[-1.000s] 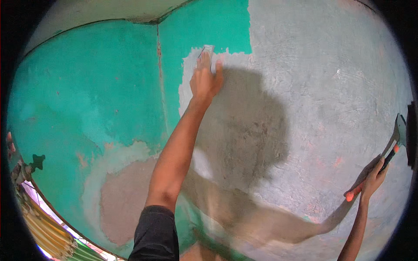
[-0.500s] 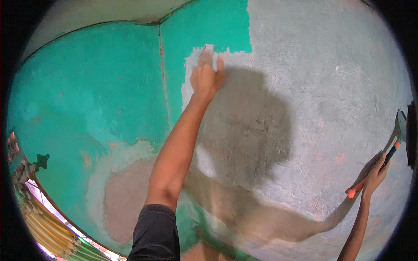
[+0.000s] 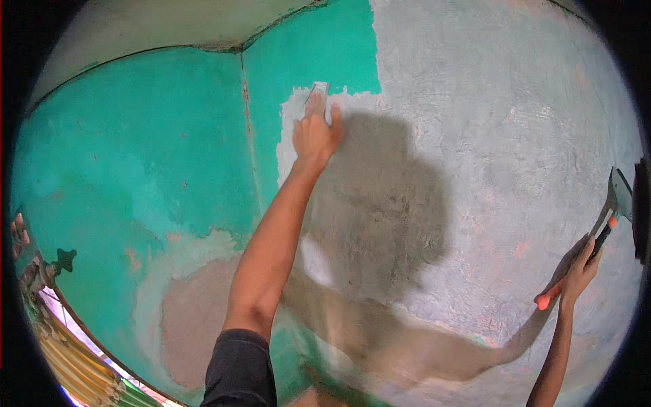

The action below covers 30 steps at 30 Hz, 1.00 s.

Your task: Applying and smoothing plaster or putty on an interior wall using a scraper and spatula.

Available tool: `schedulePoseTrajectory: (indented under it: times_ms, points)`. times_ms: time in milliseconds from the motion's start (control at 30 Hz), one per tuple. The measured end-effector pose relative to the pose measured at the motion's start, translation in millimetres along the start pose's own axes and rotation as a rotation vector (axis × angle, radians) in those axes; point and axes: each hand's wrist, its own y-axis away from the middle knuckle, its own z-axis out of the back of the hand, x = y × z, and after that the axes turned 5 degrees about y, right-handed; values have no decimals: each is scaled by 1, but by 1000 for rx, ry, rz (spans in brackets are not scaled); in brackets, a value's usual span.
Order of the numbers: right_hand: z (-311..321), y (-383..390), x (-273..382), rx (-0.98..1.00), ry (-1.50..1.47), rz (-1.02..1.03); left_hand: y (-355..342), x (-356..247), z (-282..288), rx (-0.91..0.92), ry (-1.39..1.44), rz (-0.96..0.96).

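High on the wall, my left hand [image 3: 314, 139] presses a small pale flat putty spreader [image 3: 321, 87] against the surface, fingers laid along it. Its edge sits where the white putty coat [image 3: 290, 112] meets the green paint [image 3: 312, 54]. Only the spreader's top end shows; the fingers cover the rest. At the right, my right hand [image 3: 578, 275] is closed around the handle of a putty knife [image 3: 604, 237]. That handle is orange and black, and the wide metal blade points up, close to the wall.
A bare grey-brown patch [image 3: 196, 319] lies low on the green wall [image 3: 135, 136]. A cracked corner seam [image 3: 248, 129] runs down from the ceiling [image 3: 149, 27]. Yellow gathered cloth [image 3: 74, 349] hangs at the lower left, below a dark metal catch [image 3: 65, 260]. My shadow falls across the coated wall.
The view has tilted up slightly, so the wall and both hands appear shifted. Against the wall, the left hand and spreader have barely moved. The putty knife is still in my right hand.
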Motion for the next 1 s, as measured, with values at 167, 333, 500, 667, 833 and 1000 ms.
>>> schedulePoseTrajectory:
  times_ms: [167, 333, 500, 667, 833, 1000]
  points:
    - [1, -1, -3, -12, 2, 64, 4, 5, 4, 52, 44, 180]
    - [-1, 1, 5, 13, 39, 58, 8, 13, 8, 20, -154, -58]
    - [-4, 4, 13, -54, -58, 52, 3, 17, 6, 20, -132, 50]
    - [-3, 6, 15, -38, -34, 71, 6, 22, 4, -58, -137, 193]
    - [-3, 4, 15, -64, -65, 90, 2, 27, 5, -30, -127, -19]
    - [-2, 4, 14, -7, -74, -3, 6, 34, -1, 56, -128, 251]
